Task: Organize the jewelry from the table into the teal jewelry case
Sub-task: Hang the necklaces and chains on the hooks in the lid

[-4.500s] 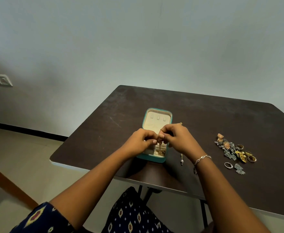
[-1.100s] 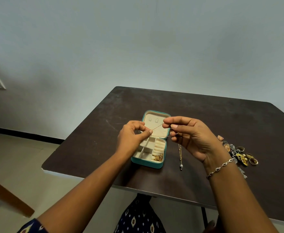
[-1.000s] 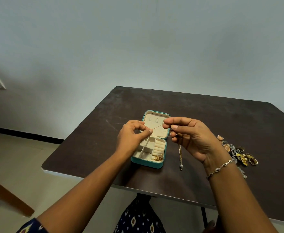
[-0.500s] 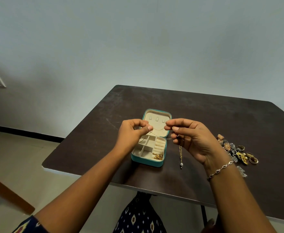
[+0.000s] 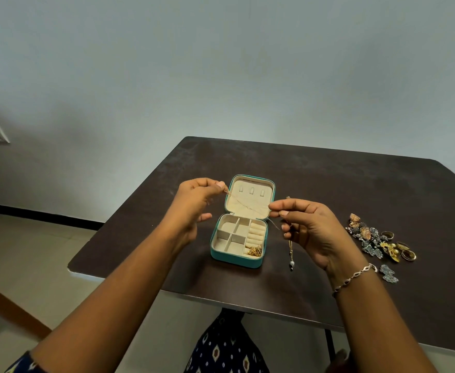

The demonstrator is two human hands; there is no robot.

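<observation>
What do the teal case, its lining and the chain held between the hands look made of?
The teal case: smooth shell with faint sheen, likely faux leather; not certain. The lining: cream, matte, looks like velvety fabric. The chain: very fine gold-toned metal, a thin glinting line pinched between left hand and right hand; actual gold cannot be told.

Both arms reached fwd from the bottom of the view, forearms bare, angling in twd each other. L hand (image 5: 194, 203) was held a bit higher than the R, back of hand twd the camera, thumb & index tips pinching one end of a thin chain (image 5: 244, 204), other fingers curled under. R hand (image 5: 309, 224) sat lower, palm turned inward, thumb & forefinger pinching the chain's other end, remaining fingers loosely bent below. Hands were apart, chain running btwn them.
</observation>
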